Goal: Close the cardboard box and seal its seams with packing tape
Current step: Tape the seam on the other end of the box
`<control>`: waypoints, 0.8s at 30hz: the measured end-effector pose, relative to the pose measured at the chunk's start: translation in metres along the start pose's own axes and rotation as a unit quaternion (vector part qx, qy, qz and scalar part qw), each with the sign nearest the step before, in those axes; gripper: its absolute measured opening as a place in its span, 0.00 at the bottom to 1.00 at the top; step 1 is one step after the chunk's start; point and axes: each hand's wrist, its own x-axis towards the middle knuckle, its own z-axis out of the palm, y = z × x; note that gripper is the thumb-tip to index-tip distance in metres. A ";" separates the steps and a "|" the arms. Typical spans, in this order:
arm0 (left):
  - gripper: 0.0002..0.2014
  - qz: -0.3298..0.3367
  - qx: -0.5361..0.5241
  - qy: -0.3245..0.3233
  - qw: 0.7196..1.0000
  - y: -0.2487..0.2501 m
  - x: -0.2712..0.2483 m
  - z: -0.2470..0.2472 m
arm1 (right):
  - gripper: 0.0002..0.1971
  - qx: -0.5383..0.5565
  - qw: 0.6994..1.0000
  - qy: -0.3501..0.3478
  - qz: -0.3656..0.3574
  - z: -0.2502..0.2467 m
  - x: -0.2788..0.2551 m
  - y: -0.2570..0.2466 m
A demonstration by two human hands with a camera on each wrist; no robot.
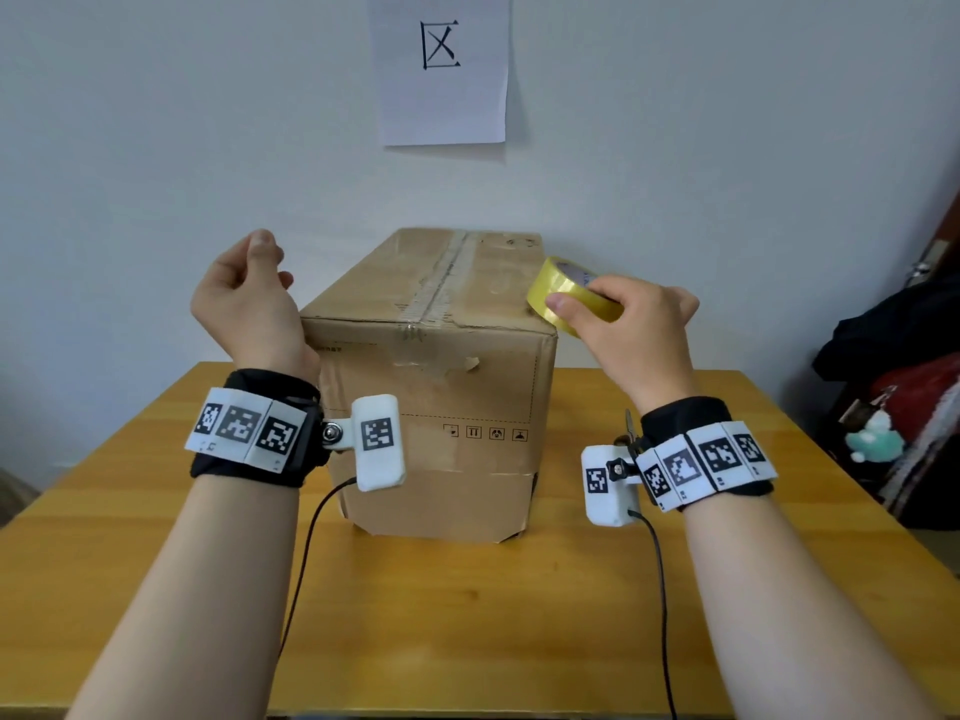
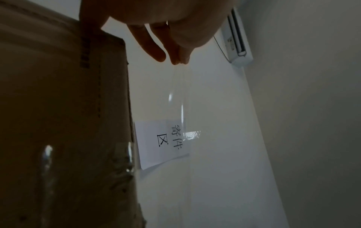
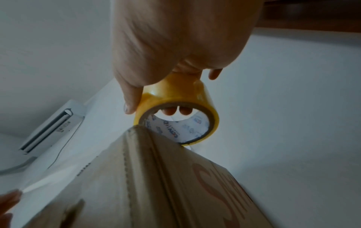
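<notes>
A closed cardboard box (image 1: 431,407) stands on the wooden table (image 1: 467,615), with old clear tape along its top seam. My right hand (image 1: 587,298) grips a yellow roll of packing tape (image 1: 556,283) above the box's near right top corner; in the right wrist view the tape roll (image 3: 175,111) is just past the box edge (image 3: 156,185). My left hand (image 1: 270,262) is raised at the box's left top edge. In the left wrist view its fingertips (image 2: 178,60) pinch the end of a clear tape strip (image 2: 175,95), which stretches above the box towards the roll.
A paper sign (image 1: 441,70) hangs on the white wall behind the box. Dark clothing and a bag (image 1: 904,397) lie off the table's right side. An air conditioner (image 2: 237,41) is mounted high on the wall. Bare tabletop lies in front of the box.
</notes>
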 end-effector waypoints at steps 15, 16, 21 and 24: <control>0.05 -0.055 0.002 0.005 0.998 0.006 -0.023 -0.016 | 0.25 -0.083 0.994 0.042 -0.056 -0.038 -0.007 -0.026; 0.05 -0.057 0.006 0.004 0.998 0.005 -0.025 -0.018 | 0.26 -0.086 0.994 0.035 -0.049 -0.040 -0.008 -0.028; 0.04 -0.091 0.020 -0.006 0.996 0.000 -0.031 -0.029 | 0.28 -0.096 0.995 -0.002 -0.017 -0.043 -0.016 -0.033; 0.04 -0.111 0.023 -0.001 0.994 -0.003 -0.033 -0.034 | 0.25 -0.114 0.993 0.005 -0.002 -0.039 -0.019 -0.035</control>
